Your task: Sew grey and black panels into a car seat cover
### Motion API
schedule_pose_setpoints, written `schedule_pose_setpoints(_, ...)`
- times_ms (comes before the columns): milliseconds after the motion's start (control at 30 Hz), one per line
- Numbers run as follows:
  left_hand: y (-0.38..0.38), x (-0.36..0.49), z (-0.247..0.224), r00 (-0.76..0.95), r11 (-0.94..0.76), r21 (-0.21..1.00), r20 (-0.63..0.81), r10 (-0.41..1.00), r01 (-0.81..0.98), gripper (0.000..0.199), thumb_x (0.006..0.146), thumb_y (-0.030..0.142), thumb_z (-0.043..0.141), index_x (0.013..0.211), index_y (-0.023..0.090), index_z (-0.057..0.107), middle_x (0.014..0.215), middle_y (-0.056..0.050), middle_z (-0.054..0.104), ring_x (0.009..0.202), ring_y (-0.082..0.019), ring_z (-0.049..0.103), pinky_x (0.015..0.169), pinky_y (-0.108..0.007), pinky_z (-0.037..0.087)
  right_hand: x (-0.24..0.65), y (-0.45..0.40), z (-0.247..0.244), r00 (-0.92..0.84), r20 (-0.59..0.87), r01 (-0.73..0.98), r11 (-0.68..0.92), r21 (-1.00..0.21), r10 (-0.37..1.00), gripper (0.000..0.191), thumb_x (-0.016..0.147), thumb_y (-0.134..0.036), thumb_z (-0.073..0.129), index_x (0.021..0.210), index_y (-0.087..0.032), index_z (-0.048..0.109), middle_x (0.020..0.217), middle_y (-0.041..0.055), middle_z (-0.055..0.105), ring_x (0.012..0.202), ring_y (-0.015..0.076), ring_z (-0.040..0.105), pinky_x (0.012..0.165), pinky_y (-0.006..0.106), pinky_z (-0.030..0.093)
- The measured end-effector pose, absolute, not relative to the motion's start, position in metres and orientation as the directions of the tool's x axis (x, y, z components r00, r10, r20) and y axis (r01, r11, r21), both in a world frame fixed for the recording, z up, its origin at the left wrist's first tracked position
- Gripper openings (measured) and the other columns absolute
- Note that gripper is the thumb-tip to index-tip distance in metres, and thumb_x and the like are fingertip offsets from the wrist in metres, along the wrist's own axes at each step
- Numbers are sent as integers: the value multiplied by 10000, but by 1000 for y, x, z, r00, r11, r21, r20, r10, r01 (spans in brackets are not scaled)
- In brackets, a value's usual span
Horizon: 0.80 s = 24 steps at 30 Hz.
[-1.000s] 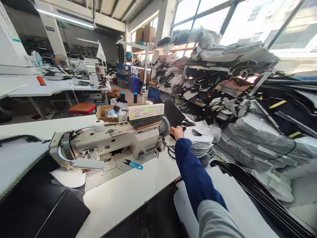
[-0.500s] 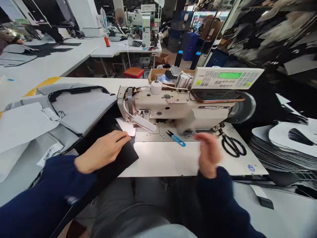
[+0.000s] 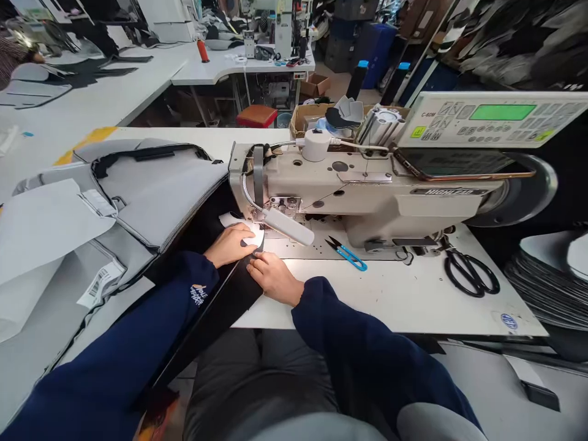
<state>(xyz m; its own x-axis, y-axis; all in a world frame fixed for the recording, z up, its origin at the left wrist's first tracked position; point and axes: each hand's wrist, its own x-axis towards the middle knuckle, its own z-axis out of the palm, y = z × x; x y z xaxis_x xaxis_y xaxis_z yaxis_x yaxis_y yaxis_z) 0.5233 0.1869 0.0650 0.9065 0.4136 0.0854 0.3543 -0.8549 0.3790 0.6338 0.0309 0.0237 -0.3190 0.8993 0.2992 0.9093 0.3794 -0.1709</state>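
Observation:
A sewing machine (image 3: 358, 196) stands on the white table, its small lamp (image 3: 288, 226) lighting the needle area. My left hand (image 3: 232, 244) presses a small white piece (image 3: 250, 236) beside the needle area, fingers together. Just right of it, my right hand (image 3: 275, 277) pinches the edge of the black material (image 3: 236, 294), which runs down toward my lap. The fingertips of both hands are close together. Blue thread snips (image 3: 349, 254) lie right of the lamp.
Black scissors (image 3: 472, 274) rest near the table's right end. Grey padded pieces (image 3: 160, 196) cover the left side. A phone (image 3: 463, 164) lies on the machine beside its control panel (image 3: 496, 119). Stacked pieces (image 3: 546, 275) are at the far right. Part of another person (image 3: 16, 55) shows at far left.
My right hand has moved left from the machine's right side to the black material and closed on its edge. My left hand now lies on the white piece. The view has shifted.

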Motion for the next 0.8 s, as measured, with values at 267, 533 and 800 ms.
schedule_pose_setpoints(267,179,527,66,891,-852,284,-23,453,440,359,746,161,541,1064,193,704,1083,-86,664,1010,-247,634,921,-364,509,631,24,21,-385,286,908,416,-54,877,268,932,-78,424,1081,-50,644,1135,187,674,1176,317,583,833,389,516)
schedule_pose_setpoints(533,171,522,56,912,-909,214,126,390,358,275,878,151,462,841,196,730,915,-51,715,915,-227,607,849,-394,450,626,24,28,-352,239,929,370,-33,905,288,954,-78,406,1094,-42,656,1181,208,666,1159,291,618,879,383,535)
schedule_pose_setpoints(800,173,534,63,963,-966,105,112,247,236,292,870,145,435,701,163,672,806,-78,684,819,-222,599,796,-375,442,634,31,27,-358,257,918,389,-79,897,278,935,-61,407,1063,-11,648,1140,246,660,1144,326,611,889,418,532)
